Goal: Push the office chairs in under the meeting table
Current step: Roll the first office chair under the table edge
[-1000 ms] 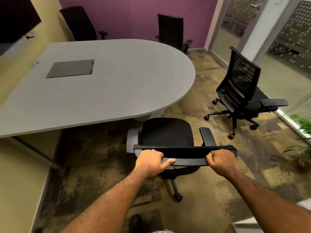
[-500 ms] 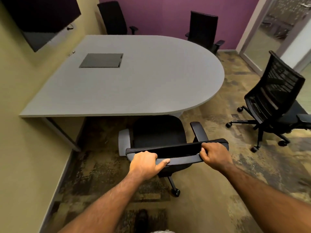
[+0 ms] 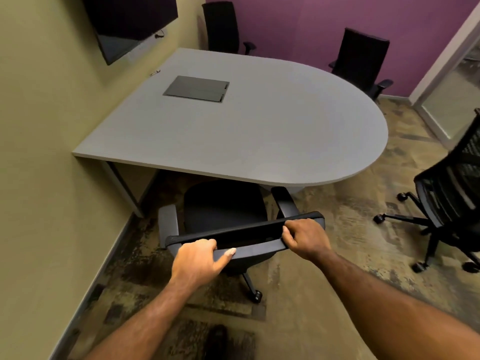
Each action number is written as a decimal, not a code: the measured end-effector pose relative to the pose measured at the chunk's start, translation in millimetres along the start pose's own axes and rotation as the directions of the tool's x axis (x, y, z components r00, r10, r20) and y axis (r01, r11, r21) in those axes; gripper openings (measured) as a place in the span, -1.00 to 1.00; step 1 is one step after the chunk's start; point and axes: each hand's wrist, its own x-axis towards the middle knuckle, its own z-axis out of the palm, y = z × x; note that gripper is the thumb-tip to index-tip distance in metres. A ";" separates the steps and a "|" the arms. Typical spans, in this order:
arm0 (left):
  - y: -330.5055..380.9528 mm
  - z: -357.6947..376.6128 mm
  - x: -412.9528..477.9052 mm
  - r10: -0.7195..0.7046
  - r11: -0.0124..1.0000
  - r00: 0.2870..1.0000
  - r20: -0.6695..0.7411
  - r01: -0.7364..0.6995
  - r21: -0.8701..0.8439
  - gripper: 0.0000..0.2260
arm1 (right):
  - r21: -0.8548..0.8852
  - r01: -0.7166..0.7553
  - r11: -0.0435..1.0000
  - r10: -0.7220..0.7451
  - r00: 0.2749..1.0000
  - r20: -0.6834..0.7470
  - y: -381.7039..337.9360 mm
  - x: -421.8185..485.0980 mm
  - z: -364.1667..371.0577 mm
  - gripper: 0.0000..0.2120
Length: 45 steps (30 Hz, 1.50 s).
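A black office chair (image 3: 223,206) stands in front of me with the front of its seat just under the near edge of the grey meeting table (image 3: 259,131). My left hand (image 3: 200,261) grips the left end of the chair's backrest top. My right hand (image 3: 306,237) grips the right end of that same bar. A black mesh chair (image 3: 449,198) stands away from the table on the right, turned sideways. Two more black chairs, one at the far left (image 3: 220,27) and one at the far right (image 3: 361,58), sit against the table's far side.
A yellow wall (image 3: 39,152) runs close along the left, with a dark screen (image 3: 130,24) mounted on it. A grey hatch (image 3: 197,88) is set in the tabletop. Glass partitions (image 3: 452,100) close off the right. Patterned carpet (image 3: 324,294) lies between me and the mesh chair.
The chair has rolled forward and its seat front has slid under the table edge. Both hands kept their grip on the backrest. My view has turned left, towards the wall.
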 end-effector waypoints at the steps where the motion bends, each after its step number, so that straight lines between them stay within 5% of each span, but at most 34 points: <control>1: -5.8 -0.7 -1.7 -0.014 1.000 1.000 -0.013 0.014 -0.002 -0.35 | -0.004 0.013 1.000 -0.013 1.000 -0.004 -4.6 5.6 1.8 -0.71; 14: -104.7 -7.8 -12.0 -0.119 0.992 0.954 -0.273 0.108 -0.058 -0.66 | 0.017 0.223 0.975 -0.223 0.974 0.033 -87.3 87.0 26.8 -0.63; 23: -195.2 -23.0 2.9 -0.107 0.988 0.951 -0.290 0.134 0.076 -0.55 | -0.029 0.308 0.951 -0.304 0.948 0.094 -152.5 130.4 45.6 -0.50; 36: -328.4 -69.8 59.0 -0.033 0.994 0.995 0.098 0.022 0.110 -0.22 | -0.055 0.418 0.907 -0.418 0.908 0.020 -238.9 160.4 73.5 -0.38; 41: -363.7 -69.7 88.9 0.011 0.993 0.993 0.121 -0.025 0.114 -0.26 | -0.017 0.439 0.898 -0.439 0.898 0.014 -246.4 184.0 87.3 -0.42; 45: -385.2 -71.8 113.5 0.041 0.996 0.989 0.142 -0.052 0.073 -0.24 | -0.075 0.471 0.879 -0.477 0.869 -0.133 -245.8 201.2 97.3 -0.48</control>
